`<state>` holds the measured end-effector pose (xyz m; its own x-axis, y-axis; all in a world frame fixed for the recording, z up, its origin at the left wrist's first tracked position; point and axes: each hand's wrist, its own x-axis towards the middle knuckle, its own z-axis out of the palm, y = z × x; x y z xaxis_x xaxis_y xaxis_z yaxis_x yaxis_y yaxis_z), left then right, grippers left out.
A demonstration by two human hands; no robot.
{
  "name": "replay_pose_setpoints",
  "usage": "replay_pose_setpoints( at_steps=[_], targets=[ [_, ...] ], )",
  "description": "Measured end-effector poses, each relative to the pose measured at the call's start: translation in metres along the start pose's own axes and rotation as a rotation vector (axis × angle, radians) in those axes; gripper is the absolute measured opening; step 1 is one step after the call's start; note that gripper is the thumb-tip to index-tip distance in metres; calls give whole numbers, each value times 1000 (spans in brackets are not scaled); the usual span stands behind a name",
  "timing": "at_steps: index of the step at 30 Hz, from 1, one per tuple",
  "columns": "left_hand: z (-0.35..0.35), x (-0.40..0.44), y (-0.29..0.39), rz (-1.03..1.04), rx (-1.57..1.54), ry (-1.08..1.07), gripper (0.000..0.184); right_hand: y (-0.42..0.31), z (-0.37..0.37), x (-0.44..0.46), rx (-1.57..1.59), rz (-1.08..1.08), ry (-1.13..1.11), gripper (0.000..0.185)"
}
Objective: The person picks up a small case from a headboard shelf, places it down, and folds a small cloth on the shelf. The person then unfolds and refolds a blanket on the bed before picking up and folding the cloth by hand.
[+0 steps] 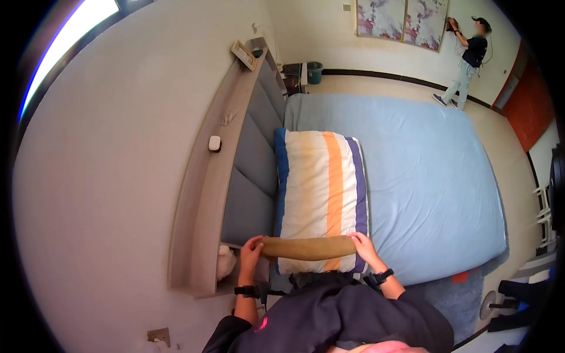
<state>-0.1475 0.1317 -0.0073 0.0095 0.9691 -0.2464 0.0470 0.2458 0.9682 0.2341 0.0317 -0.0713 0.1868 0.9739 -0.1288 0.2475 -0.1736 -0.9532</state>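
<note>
A long brown folded cloth [309,248] is stretched level between my two hands, above the near end of a striped pillow [315,188]. My left hand [252,252] pinches its left end, close to the headboard. The right end is gripped by my right hand [363,246], beside the pillow's purple edge. The pillow has white, orange, purple and blue stripes and lies on the bed [426,188] with its light blue sheet, against the grey padded headboard [253,147].
A wooden headboard shelf [203,200] bears a white device [215,143] and a photo frame [243,55]. A white plush item [225,262] sits in its near end. Another person [471,56] stands by the far wall pictures. A green bin [315,73] stands behind the bed.
</note>
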Motion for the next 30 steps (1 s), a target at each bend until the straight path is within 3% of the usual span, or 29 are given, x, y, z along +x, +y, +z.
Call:
replay_pose_setpoints(
  at_steps=[2,4,5,6,8,9,11,13,14,16,17,20,24,26,28,29,30],
  targets=[
    [8,10,11,-39,400,-132,29,3,-11,8,19,37,12,19],
    [10,29,-11,234,435,-116,37,15,-13,5,73,-35,-128,37],
    [9,29,-3,173,463,-107,39,-48,-26,-2,-195,-50,-168,52],
    [11,37,12,116,484,-96,41,-64,-31,1,-258,-95,-238,60],
    [5,40,42,220,576,-9,39,-74,-37,12,-447,-253,-298,52],
    [4,39,65,196,450,-13,38,-84,-36,11,-449,-255,-329,52],
    [2,16,102,190,323,13,36,-128,-34,8,-530,-620,-77,41],
    [15,-5,127,525,-390,431,35,-183,-37,-13,-472,-759,-13,33],
    [15,-5,125,554,-382,444,35,-204,-35,-20,-415,-861,65,26],
    [15,-18,92,778,-1190,349,39,-229,-28,-33,-316,-917,42,24],
    [15,-8,52,421,-1310,273,42,-232,-25,-39,-239,-965,29,22],
    [73,-36,28,-42,-1139,-265,43,-213,-6,-34,-276,-963,-333,23],
    [88,-30,44,-91,-958,-464,43,-142,-1,-41,-532,-860,-602,26],
    [96,-16,56,-32,-846,-528,43,-126,-12,-47,-568,-502,-737,36],
    [111,-9,72,49,-815,-523,43,-132,-24,-38,-557,-419,-704,42],
    [118,-20,99,-107,-1057,-517,43,-133,-28,-32,-464,-461,-461,42],
    [120,-20,101,-121,-1054,-517,43,-133,-30,-28,-368,-485,-221,43]
  ],
)
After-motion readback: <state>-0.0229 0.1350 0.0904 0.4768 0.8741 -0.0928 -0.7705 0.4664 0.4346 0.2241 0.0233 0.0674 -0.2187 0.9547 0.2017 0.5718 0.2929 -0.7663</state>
